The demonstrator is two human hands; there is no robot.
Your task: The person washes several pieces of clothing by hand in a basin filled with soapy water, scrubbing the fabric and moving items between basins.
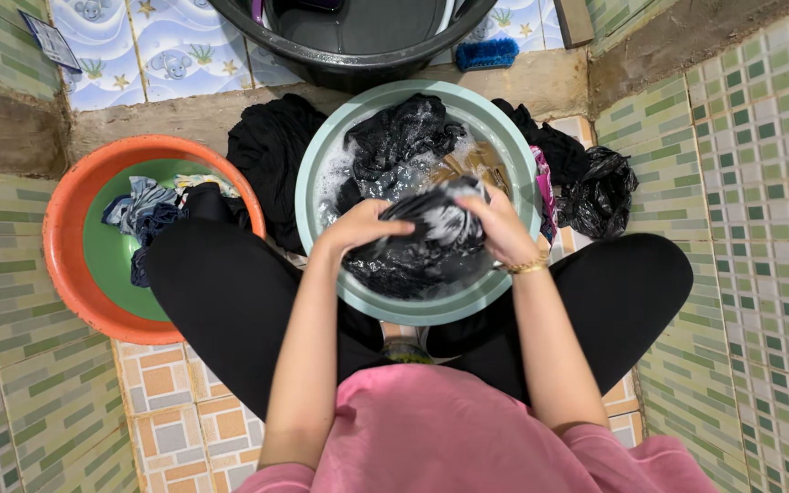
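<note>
A pale green basin sits between my knees, filled with soapy water and wet black clothes. My left hand and my right hand both clutch a bunched wet black garment at the basin's near side, knuckles facing each other. A gold bracelet circles my right wrist. More black cloth soaks at the far side of the basin.
An orange basin with a green inside holds blue clothes at my left. A dark basin stands beyond, beside a blue scrub brush. Black garments and a black piece lie on the tiled floor.
</note>
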